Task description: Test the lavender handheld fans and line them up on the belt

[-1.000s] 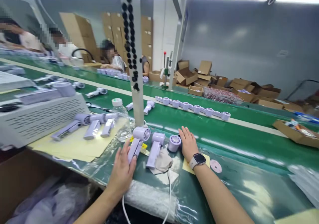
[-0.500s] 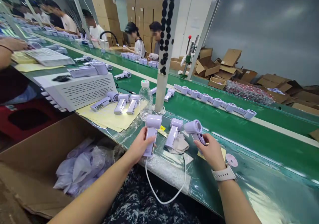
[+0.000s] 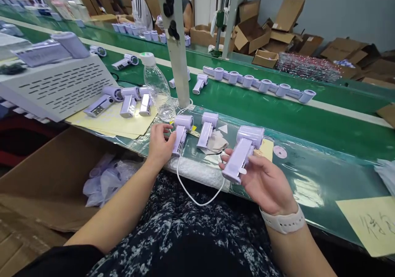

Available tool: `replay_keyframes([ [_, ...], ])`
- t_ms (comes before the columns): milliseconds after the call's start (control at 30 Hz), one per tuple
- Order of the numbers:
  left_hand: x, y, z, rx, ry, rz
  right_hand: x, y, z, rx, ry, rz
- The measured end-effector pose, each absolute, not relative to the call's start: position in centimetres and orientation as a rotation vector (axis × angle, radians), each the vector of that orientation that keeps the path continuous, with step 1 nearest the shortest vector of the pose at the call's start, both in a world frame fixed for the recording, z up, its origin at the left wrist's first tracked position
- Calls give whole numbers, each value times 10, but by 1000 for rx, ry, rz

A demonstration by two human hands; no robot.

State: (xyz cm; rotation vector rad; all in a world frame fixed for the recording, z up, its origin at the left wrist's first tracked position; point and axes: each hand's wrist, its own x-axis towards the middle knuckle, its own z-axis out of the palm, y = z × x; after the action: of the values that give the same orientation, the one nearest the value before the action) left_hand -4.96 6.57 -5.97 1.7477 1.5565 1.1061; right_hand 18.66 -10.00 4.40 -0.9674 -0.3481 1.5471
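A light-purple handheld fan [image 3: 239,158] is in my right hand [image 3: 262,178], raised over the near table edge, its round head at the top. My left hand [image 3: 161,143] is beside another purple handheld fan [image 3: 180,135] lying on the table. Its fingers are loosely apart, and whether the thumb touches the fan I cannot tell. A white cable [image 3: 200,204] runs from the bottom of that fan and loops over the table edge. Between my hands a third handheld fan [image 3: 206,131] rests partly on a grey cloth [image 3: 216,143].
A clear plastic bottle [image 3: 157,88] stands by a metal post [image 3: 177,59]. Several fans lie on yellow paper [image 3: 117,127] beside a white slotted box [image 3: 68,79]. A row of fans [image 3: 263,86] lies along the green conveyor. An open carton [image 3: 55,174] stands below left.
My left hand has loosened from the cabled fan, which now lies on the table. My right hand has brought its fan nearer and turned it handle-forward. The view has tilted down.
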Motion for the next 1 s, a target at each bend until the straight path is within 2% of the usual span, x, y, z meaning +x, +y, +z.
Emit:
replay_keyframes([
  [467, -49, 64, -59, 1804, 1506, 1087, 168, -113, 49, -1109, -569, 1343],
  [1000, -49, 63, -57, 1797, 1507, 1063, 166, -110, 54, -1067, -531, 1440],
])
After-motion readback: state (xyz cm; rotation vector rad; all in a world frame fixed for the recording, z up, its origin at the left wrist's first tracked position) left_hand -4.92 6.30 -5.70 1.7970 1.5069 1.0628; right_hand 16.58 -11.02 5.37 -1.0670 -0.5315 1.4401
